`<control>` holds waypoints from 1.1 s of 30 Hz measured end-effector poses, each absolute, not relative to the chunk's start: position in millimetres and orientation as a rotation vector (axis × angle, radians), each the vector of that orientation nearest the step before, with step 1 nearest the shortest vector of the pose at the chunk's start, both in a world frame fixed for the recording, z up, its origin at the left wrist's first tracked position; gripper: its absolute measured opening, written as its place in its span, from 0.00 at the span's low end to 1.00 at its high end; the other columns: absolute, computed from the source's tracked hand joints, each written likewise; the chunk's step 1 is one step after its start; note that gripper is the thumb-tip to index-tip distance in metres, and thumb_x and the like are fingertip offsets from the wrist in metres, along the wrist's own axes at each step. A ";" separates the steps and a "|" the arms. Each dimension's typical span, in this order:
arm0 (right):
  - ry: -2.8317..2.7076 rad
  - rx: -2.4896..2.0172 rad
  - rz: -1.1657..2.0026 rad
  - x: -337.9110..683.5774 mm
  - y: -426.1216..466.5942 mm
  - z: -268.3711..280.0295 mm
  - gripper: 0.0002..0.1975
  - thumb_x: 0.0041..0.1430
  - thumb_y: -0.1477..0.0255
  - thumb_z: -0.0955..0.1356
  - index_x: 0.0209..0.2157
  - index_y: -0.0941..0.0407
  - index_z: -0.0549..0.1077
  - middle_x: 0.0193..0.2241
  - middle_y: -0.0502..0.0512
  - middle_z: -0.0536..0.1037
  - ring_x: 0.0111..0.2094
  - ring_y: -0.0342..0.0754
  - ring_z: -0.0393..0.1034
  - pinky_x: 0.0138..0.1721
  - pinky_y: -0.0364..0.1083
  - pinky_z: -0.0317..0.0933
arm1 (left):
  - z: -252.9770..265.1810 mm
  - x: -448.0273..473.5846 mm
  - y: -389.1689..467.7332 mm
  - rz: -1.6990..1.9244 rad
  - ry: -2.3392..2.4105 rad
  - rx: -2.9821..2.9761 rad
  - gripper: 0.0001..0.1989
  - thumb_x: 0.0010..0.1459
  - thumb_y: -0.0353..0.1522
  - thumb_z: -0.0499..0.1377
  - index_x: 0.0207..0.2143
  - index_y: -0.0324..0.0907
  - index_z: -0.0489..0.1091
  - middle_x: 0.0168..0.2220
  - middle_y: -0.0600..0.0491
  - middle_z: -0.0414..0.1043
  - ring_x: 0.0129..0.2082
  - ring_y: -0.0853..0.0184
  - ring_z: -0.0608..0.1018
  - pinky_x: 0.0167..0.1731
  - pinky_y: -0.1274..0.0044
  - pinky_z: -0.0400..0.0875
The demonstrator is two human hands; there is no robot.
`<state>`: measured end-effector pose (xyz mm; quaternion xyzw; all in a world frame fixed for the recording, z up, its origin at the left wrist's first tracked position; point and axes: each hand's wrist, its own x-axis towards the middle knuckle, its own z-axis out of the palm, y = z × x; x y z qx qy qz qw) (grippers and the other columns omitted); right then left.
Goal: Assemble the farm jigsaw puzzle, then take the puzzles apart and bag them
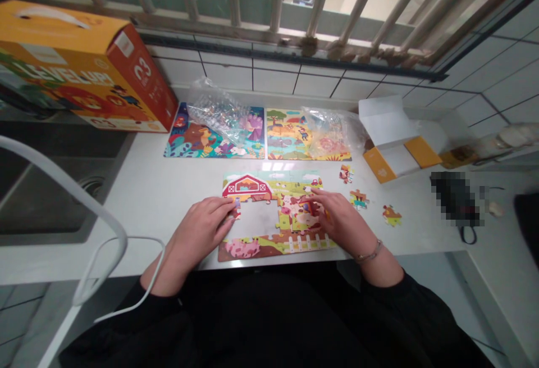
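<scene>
White tabletop, and a person in black sleeves bent over it with a farm puzzle close in front of them, near the front edge. From here I see a red barn at its upper left, a cow right of centre, a pig at the lower left and a white fence at the lower right. A large gap left of the cow shows bare white.

The left hand rests at the puzzle's left side, its fingers close together and its thumb only a narrow way below them, the tips on the edge pieces. The right hand, with a bracelet at the wrist, lies over the right side, fingers bent, the tips by the cow. Whether either hand pinches a piece I can't tell.

Three loose pieces lie apart to the right: one beyond the right hand, another just beside it, the last farther out. Behind, side by side, are a jungle puzzle and a yellow puzzle, a clear bag lying partly over each. A small box stands open at their right; a big orange box marked "LEVEL UP!" stands at the left, by the sink.
</scene>
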<state>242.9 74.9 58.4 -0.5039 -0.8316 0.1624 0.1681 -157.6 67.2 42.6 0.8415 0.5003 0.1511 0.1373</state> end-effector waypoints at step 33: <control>-1.982 -1.638 1.009 185.0 109.7 82.0 0.13 0.73 0.61 0.66 0.38 0.53 0.75 0.31 0.53 0.81 0.32 0.49 0.74 0.37 0.47 0.64 | 27.0 -159.5 56.2 0.618 1.459 2.411 0.17 0.73 0.37 0.59 0.61 0.47 0.75 0.62 0.46 0.79 0.61 0.53 0.79 0.61 0.58 0.71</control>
